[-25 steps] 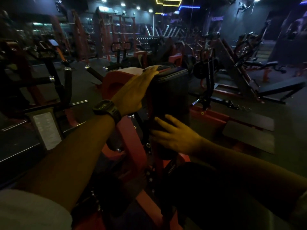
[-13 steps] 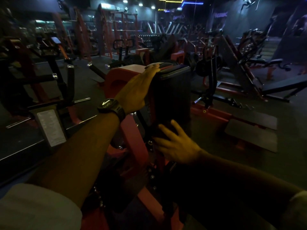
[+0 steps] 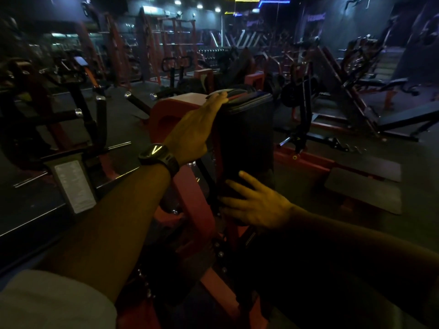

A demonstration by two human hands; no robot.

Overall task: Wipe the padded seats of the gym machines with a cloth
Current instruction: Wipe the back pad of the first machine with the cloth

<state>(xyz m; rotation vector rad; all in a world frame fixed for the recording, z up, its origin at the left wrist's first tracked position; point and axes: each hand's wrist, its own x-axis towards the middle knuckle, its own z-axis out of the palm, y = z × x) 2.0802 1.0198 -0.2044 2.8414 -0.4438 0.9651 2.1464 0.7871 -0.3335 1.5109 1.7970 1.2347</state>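
Note:
A black upright pad [image 3: 249, 129] stands on a red machine frame [image 3: 166, 115] right in front of me. My left hand [image 3: 192, 131], with a dark watch on its wrist, rests with straight fingers against the pad's top left edge. My right hand [image 3: 256, 205] presses its spread fingers on the lower front of the pad. The light is too dim to show whether a dark cloth lies under that hand. The seat below is lost in shadow.
A white instruction placard [image 3: 73, 184] stands on a post to my left. A black bench [image 3: 403, 119] and more red-framed machines fill the right and the back. A dark floor mat [image 3: 363, 191] lies right of the pad.
My right hand has slid a little lower on the pad. My left hand has stayed on the top edge.

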